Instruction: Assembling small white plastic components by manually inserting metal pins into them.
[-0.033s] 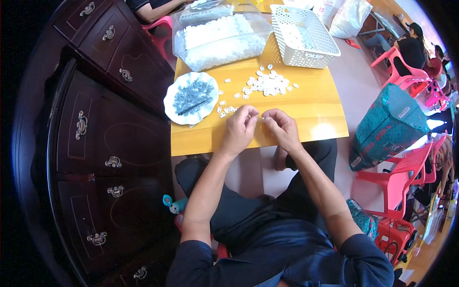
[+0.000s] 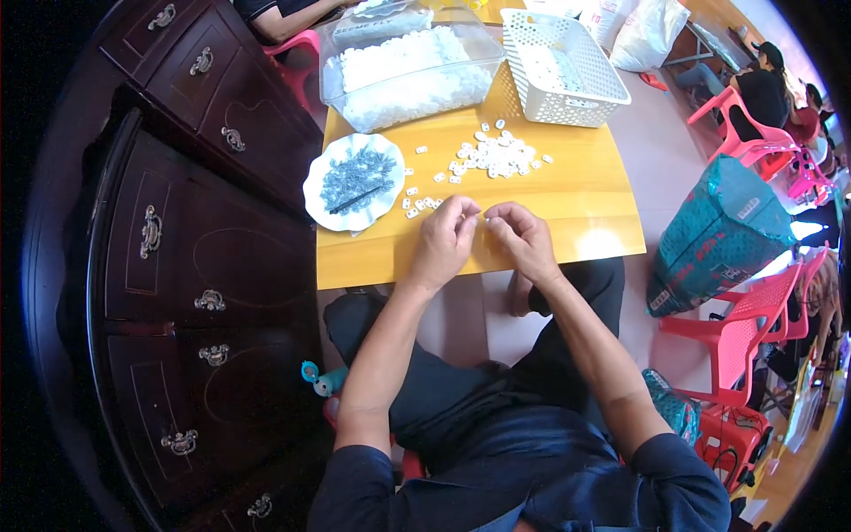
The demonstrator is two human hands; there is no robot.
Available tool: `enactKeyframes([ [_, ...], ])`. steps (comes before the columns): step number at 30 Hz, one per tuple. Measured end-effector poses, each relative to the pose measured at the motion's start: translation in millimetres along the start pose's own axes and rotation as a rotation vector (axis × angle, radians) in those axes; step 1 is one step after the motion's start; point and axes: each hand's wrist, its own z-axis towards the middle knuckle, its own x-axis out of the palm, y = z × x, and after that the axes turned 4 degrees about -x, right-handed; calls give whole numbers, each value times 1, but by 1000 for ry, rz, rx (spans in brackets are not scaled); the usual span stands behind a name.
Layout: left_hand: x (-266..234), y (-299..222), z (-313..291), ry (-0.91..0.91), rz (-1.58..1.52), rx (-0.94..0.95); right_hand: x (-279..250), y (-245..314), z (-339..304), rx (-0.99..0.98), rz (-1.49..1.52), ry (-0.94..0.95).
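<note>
White pcs (image 2: 501, 155), head view: loose pile on yellow table (image 2: 576, 199), strays nr the scalloped plate (image 2: 312, 191) of grey-blue bits (image 2: 355, 170). L hand (image 2: 446, 239) & R hand (image 2: 526, 243) nr table's front edge, fingers curled, thumbs nr index tips; tiny pale speck (image 2: 487, 219) at R tips, can't tell if either grips. Prob. best: light pinch, L steadying, R aligning, low over table.
</note>
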Motion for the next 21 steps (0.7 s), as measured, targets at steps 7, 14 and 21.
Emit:
enactKeyframes([
  [7,2,4,-8,6,73,53,4,-2,-8,-73,-62,43],
  [14,3,-1,-13,47,43,35,0,0,-11,-82,-121,39],
  [21,2,-8,-13,42,-49,-8,-2,-9,-10,-30,-35,20],
])
